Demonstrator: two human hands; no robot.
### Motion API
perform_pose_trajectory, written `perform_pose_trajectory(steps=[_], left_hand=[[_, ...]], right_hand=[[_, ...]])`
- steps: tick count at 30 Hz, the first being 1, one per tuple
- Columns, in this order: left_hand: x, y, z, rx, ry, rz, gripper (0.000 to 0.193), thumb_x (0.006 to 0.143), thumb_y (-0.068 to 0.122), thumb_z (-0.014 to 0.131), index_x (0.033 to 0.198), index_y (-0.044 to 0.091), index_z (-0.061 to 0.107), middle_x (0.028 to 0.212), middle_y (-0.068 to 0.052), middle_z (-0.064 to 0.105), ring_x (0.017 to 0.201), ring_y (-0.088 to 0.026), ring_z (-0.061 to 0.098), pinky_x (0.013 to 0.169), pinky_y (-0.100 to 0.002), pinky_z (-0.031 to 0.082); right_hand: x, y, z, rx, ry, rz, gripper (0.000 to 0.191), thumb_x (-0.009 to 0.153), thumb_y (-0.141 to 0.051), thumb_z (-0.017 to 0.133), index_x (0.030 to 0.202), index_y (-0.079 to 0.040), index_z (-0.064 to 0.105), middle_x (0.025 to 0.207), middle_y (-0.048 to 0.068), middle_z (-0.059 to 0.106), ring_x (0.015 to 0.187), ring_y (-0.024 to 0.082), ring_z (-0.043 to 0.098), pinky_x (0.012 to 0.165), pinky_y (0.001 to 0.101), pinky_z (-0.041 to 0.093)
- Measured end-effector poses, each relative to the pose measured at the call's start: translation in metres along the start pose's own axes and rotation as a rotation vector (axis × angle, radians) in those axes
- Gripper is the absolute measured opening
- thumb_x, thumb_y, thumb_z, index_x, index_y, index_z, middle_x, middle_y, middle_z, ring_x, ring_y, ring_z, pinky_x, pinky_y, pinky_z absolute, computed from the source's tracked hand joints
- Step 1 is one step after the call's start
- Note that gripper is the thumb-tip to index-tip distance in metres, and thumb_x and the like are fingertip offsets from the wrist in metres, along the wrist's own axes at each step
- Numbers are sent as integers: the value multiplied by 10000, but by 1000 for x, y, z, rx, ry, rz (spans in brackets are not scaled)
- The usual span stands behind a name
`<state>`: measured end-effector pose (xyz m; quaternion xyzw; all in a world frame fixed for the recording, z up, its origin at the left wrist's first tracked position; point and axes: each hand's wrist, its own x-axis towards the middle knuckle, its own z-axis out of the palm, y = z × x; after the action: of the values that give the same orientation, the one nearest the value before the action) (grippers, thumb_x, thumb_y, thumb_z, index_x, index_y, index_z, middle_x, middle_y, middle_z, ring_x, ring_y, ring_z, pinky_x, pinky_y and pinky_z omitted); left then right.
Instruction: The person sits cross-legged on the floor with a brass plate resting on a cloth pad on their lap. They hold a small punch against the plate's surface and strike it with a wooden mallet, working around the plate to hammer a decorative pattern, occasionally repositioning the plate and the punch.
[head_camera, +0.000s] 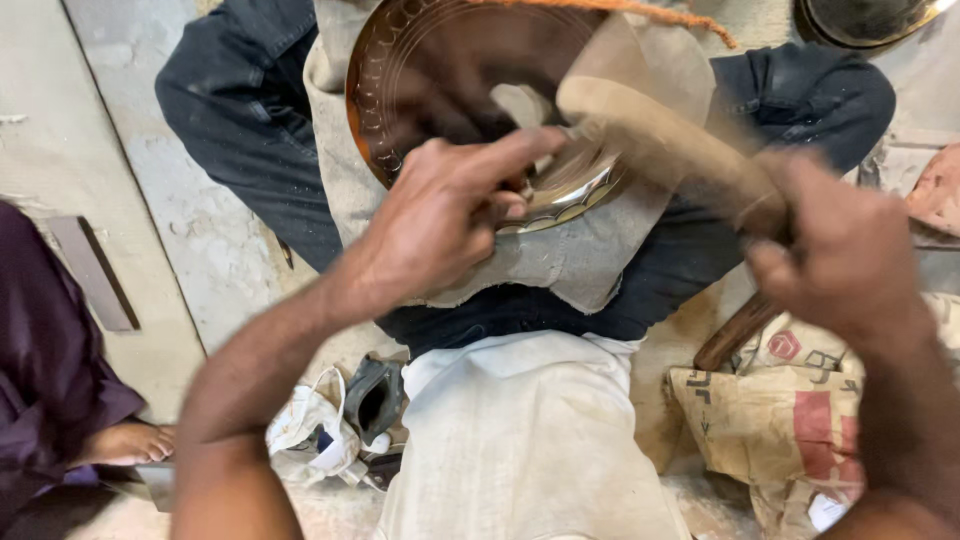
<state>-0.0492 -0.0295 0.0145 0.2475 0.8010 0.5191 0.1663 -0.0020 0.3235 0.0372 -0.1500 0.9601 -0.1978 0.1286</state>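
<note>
Head view: one round metal plate (440, 80) lies on a cloth (590, 250) over the lap. The left hand (450, 215), fingers curled, presses its rim. The right hand (850, 255) is clamped on one blurred wooden mallet (660, 130) above the plate.

Under the left hand (450, 215) lies a brown, shiny metal plate (440, 70) with a ring of scalloped petals along its rim. The right hand (850, 255) holds a tan wooden mallet (660, 130). Beneath the plate: beige cloth (570, 260) over dark blue trousers (240, 110).
</note>
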Motion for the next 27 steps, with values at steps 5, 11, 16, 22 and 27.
perform_pose_trajectory(steps=[5,11,16,22,27], left_hand=[[17,6,-13,113,-284,105,629,775,-154,661,1343,117,646,945,-153,787,858,-315,763,712,-486,560],[11,6,-16,-77,-83,101,597,840,-169,570,1384,76,564,1060,-175,743,986,-254,797,814,-361,650],[2,2,-10,-28,-13,92,497,951,-95,632,1414,61,538,1091,-176,749,971,-279,784,795,-378,631],[-5,-1,1,2,83,82,512,909,-142,606,1387,37,556,1142,-179,760,985,-277,794,842,-367,665],[-21,3,23,-28,324,-131,534,928,-123,644,1420,26,499,1066,-158,767,938,-239,792,832,-358,658]], right_hand=[[-52,7,78,193,206,197,427,967,-152,842,1298,12,627,897,124,689,772,199,714,678,334,567],[-37,22,75,91,276,142,421,978,-109,845,1320,11,631,1014,151,696,751,220,675,683,344,560],[11,7,30,868,390,193,283,892,-161,739,1142,-112,617,815,4,659,693,124,706,640,276,628],[56,-4,-22,154,93,-234,241,957,-18,711,1186,-13,637,868,147,681,701,224,696,664,318,593],[68,-20,-54,-285,-23,-239,346,880,30,733,1216,53,652,870,185,685,701,262,696,692,368,597]])
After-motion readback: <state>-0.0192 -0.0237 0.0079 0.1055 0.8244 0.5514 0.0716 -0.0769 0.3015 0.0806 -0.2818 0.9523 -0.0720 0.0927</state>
